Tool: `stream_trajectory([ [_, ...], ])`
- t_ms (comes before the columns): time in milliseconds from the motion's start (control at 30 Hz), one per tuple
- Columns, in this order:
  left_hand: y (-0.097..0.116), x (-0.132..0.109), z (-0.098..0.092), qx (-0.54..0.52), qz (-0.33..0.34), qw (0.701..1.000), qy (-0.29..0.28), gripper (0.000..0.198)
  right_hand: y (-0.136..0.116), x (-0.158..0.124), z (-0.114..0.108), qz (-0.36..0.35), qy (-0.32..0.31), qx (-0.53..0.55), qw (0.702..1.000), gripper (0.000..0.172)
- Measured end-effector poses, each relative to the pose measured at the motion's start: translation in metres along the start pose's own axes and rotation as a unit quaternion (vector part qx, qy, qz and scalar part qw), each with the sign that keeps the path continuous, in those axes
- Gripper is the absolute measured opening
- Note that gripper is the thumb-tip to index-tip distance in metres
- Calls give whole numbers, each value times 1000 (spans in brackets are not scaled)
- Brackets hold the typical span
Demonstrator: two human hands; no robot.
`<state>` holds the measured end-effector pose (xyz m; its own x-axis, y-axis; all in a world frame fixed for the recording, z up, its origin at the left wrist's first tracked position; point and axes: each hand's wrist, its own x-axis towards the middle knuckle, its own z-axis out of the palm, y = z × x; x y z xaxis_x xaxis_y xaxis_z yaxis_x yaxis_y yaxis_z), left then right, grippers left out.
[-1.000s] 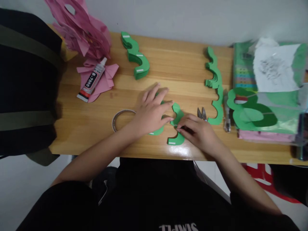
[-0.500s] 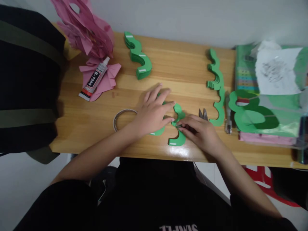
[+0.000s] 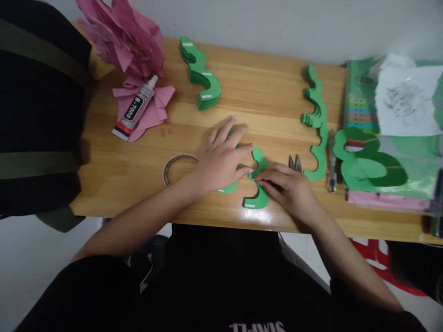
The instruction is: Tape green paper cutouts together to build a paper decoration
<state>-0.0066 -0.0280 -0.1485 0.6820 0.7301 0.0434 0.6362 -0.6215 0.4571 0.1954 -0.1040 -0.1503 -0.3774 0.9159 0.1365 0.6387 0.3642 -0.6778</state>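
Note:
My left hand (image 3: 223, 161) lies flat with its fingers spread over a green wavy cutout (image 3: 229, 186), most of which it hides. Just right of it is a second green wavy cutout (image 3: 258, 201), with a white strip at its lower end. The thumb and fingers of my right hand (image 3: 287, 184) are pinched together at this cutout's middle; whatever is between them is too small to make out. Dark scissor blades (image 3: 295, 163) stick out beyond my right hand, their handles hidden. A roll of tape (image 3: 166, 170) lies partly behind my left wrist.
A stack of green cutouts (image 3: 211, 87) with white strips lies at the back. More overlapping green cutouts (image 3: 320, 138) line the right, beside a pen (image 3: 331, 180) and a plastic packet (image 3: 415, 180). Left are a glue tube (image 3: 133, 113), pink folded sheets (image 3: 138, 41) and a black bag (image 3: 38, 110).
The view has shifted slightly. Both hands stay nearly in place; a small pale bit seen at my right fingertips is now mostly hidden.

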Motion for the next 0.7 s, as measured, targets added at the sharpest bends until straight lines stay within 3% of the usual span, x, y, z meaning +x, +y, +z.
stream_trajectory([
  [700,-1,0,0,-6,-1,1000,-3,44,-2,1,-6,-20,-14,-3,1000,8],
])
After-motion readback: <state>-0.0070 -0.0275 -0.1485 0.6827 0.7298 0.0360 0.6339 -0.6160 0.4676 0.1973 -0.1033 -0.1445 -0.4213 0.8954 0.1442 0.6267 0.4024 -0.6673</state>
